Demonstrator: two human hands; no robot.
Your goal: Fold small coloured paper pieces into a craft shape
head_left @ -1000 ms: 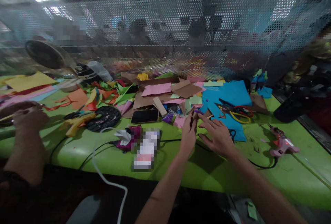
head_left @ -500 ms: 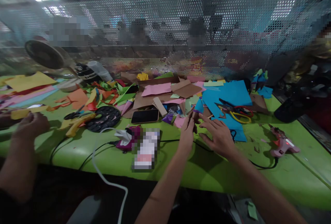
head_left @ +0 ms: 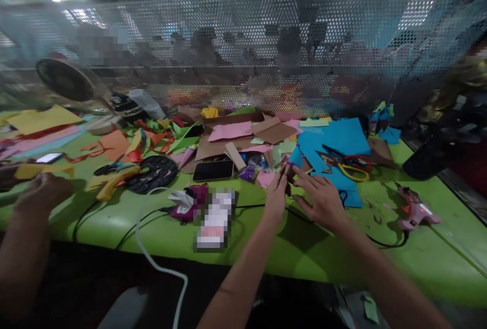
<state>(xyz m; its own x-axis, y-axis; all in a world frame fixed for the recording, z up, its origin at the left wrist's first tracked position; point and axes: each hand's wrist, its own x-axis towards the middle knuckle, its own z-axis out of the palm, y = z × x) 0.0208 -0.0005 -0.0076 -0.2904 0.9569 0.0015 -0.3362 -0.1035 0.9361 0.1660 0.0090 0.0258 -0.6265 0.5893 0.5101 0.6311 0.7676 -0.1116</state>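
A small blue paper cone with a purple band around its base and a small purple tip points up from my left hand. The fingers of that hand are closed around the lower end, which they mostly hide. My right hand is just to the right, its fingers stretched and apart, with the index fingertip at the purple band. Whether that fingertip presses on the band is too small to tell. Behind the cone lie blue paper sheets and a pink paper scrap.
Pliers with red and yellow handles lie right of my hands, and a pink glue gun further right. Leftward are two phones, a purple tissue pack, a black round tray and a yellow glue gun. A co-worker's hand holds yellow paper.
My right index finger has moved slightly closer to the cone's base, and the cone has tilted a little. The co-worker's hand at the left has shifted, uncovering more of a phone.
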